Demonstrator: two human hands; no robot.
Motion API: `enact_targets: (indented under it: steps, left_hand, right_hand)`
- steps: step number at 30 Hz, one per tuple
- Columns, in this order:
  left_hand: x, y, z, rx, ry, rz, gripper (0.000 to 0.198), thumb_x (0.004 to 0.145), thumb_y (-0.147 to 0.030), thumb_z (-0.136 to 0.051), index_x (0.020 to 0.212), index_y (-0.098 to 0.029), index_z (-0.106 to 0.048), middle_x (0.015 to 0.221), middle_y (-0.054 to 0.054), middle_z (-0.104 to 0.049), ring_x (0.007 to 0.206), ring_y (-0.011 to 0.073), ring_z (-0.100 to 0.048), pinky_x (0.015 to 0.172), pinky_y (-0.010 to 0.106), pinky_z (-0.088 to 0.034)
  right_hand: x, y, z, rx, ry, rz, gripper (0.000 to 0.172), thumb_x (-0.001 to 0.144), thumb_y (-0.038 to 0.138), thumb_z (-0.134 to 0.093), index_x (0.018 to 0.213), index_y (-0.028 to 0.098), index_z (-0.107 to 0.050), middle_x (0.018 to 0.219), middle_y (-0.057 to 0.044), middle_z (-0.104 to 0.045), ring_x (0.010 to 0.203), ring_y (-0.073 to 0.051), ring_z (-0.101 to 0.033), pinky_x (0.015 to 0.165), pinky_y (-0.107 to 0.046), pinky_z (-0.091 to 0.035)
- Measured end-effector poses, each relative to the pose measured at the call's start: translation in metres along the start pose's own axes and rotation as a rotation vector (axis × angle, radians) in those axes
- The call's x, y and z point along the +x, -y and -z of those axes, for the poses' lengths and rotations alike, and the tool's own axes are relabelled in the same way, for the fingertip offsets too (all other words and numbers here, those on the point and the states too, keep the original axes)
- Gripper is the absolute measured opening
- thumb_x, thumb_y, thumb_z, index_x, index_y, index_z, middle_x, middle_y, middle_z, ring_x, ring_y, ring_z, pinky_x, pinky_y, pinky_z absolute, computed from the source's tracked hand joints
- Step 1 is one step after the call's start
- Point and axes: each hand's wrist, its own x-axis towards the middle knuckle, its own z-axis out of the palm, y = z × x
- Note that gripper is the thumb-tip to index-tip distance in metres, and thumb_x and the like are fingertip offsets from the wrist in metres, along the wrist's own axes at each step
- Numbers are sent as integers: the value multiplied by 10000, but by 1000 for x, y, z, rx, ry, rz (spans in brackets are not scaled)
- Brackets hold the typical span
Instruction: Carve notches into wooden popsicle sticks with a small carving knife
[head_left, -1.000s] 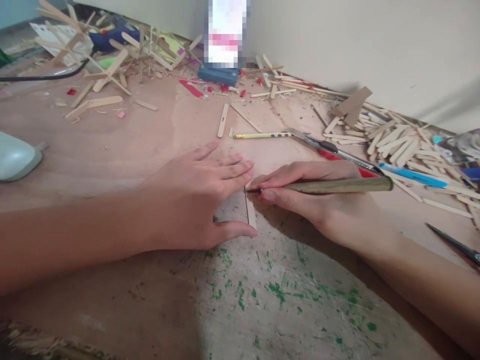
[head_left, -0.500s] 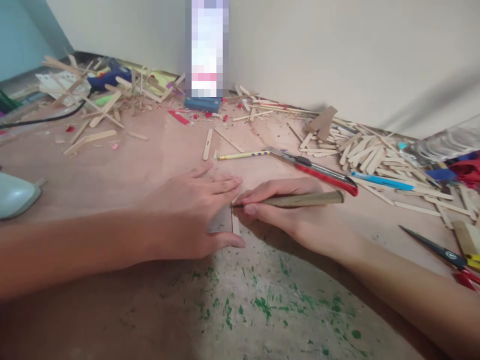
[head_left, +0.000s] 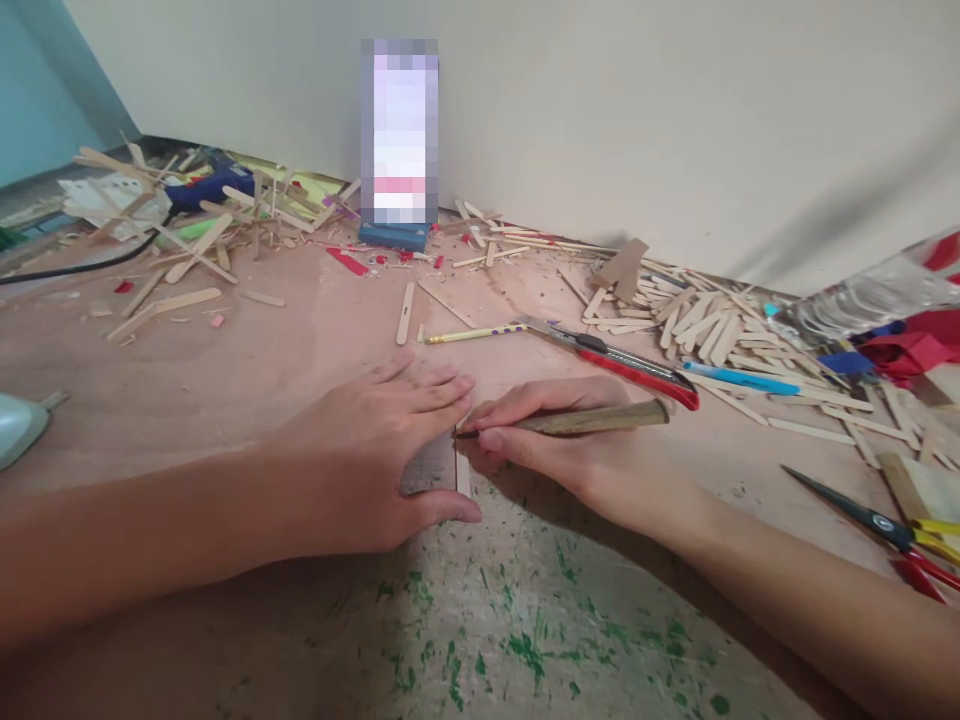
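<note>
My left hand (head_left: 360, 455) lies flat on the table with its fingers stretched out and the thumb spread apart. Between its fingertips and thumb runs a narrow craft stick (head_left: 463, 475), partly hidden; the thumb tip rests at its near end. In a pinch, my right hand (head_left: 570, 440) grips a wooden-handled tool (head_left: 600, 418) with a thin dark tip. That tip meets the stick close to my left fingertips. Whether the tip is a blade or a point, I cannot tell.
Beyond my hands lie a yellow pencil (head_left: 476, 332), a red utility knife (head_left: 637, 372) and a blue pen (head_left: 741, 378). Scissors (head_left: 874, 520) sit at right. Heaped craft sticks (head_left: 712, 320) and a blue glue gun (head_left: 214, 185) lie farther back. A blurred phone (head_left: 399, 140) stands by the wall.
The view has tilted, so everything appears lower and slightly to the left. Both hands keep nearly the same pose, with the tool tip still on the stick.
</note>
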Motion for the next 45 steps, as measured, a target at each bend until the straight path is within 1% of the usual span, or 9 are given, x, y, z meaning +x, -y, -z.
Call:
enact_targets:
  steps: [5,9,12,17,20,25,35,40,45]
  left_hand:
    - [3,-2,5,-33,75,18,883,963,-727,-677,1585,-112,-559,1640,127,-532,1570,310,-507,1383,582,-301]
    - [6,-2,7,-66,111,63,943,937,-750,-694,1608,-108,-529,1650,125,-512,1577,312,-496,1389,561,-299]
    - [8,-2,8,-77,127,84,961,927,-757,-702,1616,-113,-517,1663,121,-494,1591,310,-476,1394,560,-285]
    - [9,-3,9,-106,142,104,974,912,-749,-727,1626,-128,-499,1662,108,-500,1596,305,-468,1405,559,-247]
    - [9,-4,11,-130,160,129,984,893,-756,-743,1622,-139,-504,1664,103,-498,1598,303,-466,1406,560,-239]
    - [9,-3,12,-158,179,172,984,876,-732,-777,1621,-148,-507,1679,99,-474,1605,289,-455,1392,529,-289]
    - [11,-3,10,-186,188,176,1005,870,-730,-796,1632,-148,-496,1689,102,-470,1617,300,-435,1421,519,-187]
    - [7,1,12,-231,184,153,969,890,-669,-800,1640,-143,-484,1705,101,-446,1630,306,-411,1416,527,-204]
    - [4,7,13,-314,168,114,768,982,-492,-715,1645,-180,-485,1705,71,-469,1625,280,-424,1407,569,-220]
  right_hand:
    - [1,-1,1,8,10,-7,115,873,308,-869,953,226,-873,957,-54,-864,784,-183,-801,649,-263,-636]
    - [2,-1,2,25,14,-4,114,870,312,-875,953,235,-879,916,-43,-860,785,-187,-798,674,-268,-640]
    - [3,-1,3,-9,23,-3,89,897,298,-847,961,244,-879,936,-42,-861,799,-189,-802,694,-276,-647]
    - [2,-1,2,-5,34,29,74,893,283,-851,947,235,-868,1005,-49,-865,859,-195,-814,749,-281,-659]
    - [1,-1,2,-3,32,24,45,896,276,-845,911,235,-855,1017,-50,-865,849,-192,-816,738,-277,-657]
    - [0,-2,2,-11,-2,20,69,884,286,-849,888,218,-840,976,-62,-864,775,-178,-801,651,-257,-628]
    - [2,-5,3,27,-4,-6,82,860,308,-861,862,227,-847,980,-70,-859,798,-195,-799,670,-269,-627]
    - [2,-9,7,111,-31,-5,167,865,387,-877,906,225,-862,908,-64,-853,754,-181,-791,703,-272,-637]
    - [1,-8,7,125,-38,18,305,849,498,-874,831,196,-835,776,-61,-809,689,-177,-745,657,-281,-600]
